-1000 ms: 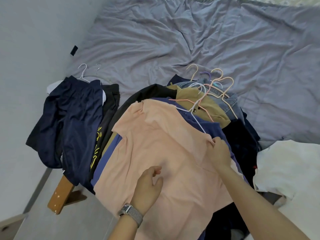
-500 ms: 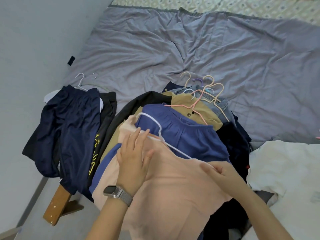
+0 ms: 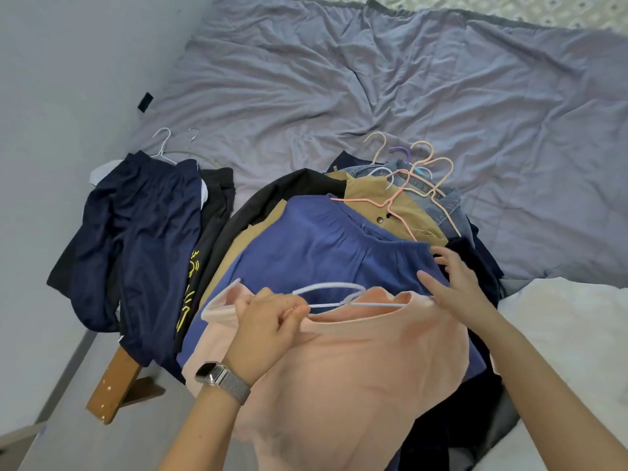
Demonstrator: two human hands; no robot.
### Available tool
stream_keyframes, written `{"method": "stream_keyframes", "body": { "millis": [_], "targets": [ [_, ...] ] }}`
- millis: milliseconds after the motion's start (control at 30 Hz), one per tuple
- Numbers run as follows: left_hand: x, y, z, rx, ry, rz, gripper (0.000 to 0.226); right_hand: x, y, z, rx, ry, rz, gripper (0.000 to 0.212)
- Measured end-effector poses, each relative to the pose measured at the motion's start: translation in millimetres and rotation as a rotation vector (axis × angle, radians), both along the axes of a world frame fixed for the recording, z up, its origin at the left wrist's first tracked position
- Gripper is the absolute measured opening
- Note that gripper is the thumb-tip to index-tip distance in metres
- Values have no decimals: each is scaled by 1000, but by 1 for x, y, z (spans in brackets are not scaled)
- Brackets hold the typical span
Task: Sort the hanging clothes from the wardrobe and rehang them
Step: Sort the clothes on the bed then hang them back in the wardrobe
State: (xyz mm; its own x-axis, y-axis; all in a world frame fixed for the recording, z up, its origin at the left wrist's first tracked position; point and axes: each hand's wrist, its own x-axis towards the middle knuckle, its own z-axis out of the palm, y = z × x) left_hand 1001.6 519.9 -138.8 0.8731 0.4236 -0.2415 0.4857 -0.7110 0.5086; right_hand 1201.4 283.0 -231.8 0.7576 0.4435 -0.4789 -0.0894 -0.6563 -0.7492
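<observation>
Left hand [image 3: 268,321] pinching the peach top [image 3: 339,375] and white hanger [image 3: 334,295] at the shoulder, right hand [image 3: 455,283] open, fingers spread on the other shoulder, top lying over the clothes pile [image 3: 323,246] on the bed [image 3: 373,96]

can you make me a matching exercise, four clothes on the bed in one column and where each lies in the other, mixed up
Things:
1. peach top
2. blue garment
3. navy shorts
4. white cloth

Places:
A. far left, apart from the big pile
B. far right edge of the bed
C. top of the pile, nearest the person
D. right under the peach top

Pairs: 1-C, 2-D, 3-A, 4-B
</observation>
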Motion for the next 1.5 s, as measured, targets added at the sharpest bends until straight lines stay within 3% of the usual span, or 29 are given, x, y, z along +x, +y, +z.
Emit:
{"method": "stream_keyframes", "body": {
  "millis": [100, 233, 400, 633, 933, 1233, 1367, 1500],
  "targets": [
    [-6, 0, -2, -34, 17, 22, 35, 21, 17, -32, -308, 49, -30, 79],
    [-14, 4, 0, -62, 12, 45, 32, 22, 33, -62, -477, 257, 129, 105],
    [-22, 6, 2, -55, 24, 57, 32, 18, 43, -60, -250, 331, -118, 71],
    [-26, 7, 5, -69, 21, 65, 31, 0, 39, -40, -50, 113, -262, 18],
    [-41, 12, 10, -68, -1, 41, 31, -10, 32, -13, -9, -31, -244, 49],
    [-56, 17, 45, -35, -128, 28, 23, -53, 19, 57, 147, -79, -17, 47],
    [-67, 19, 65, 6, -169, 23, 28, -66, 29, 72, 10, -216, 13, 37],
    [-84, 16, 84, 60, -211, 30, 30, -50, 43, 48, -386, -231, 64, 21]
  ]
}}
